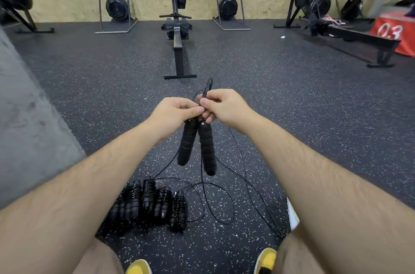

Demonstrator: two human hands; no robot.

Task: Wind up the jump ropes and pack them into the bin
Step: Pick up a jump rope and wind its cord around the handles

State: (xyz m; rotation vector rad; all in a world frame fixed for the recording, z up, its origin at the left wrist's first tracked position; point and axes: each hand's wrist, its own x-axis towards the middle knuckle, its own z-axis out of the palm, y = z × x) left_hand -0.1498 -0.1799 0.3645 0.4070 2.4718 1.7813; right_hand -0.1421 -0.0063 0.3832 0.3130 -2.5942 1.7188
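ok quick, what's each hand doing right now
Left hand: grips the jump rope at its handle tops.
Right hand: pinches the same jump rope's folded cord above them.

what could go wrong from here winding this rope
1. The loose cord lies in loops on the floor right beside the wound jump ropes. Pulling it in might snag one and drag it along.
2. The left hand and right hand pinch only the top ends of the foam handles, so the handles could splay or slip once wrapping starts.
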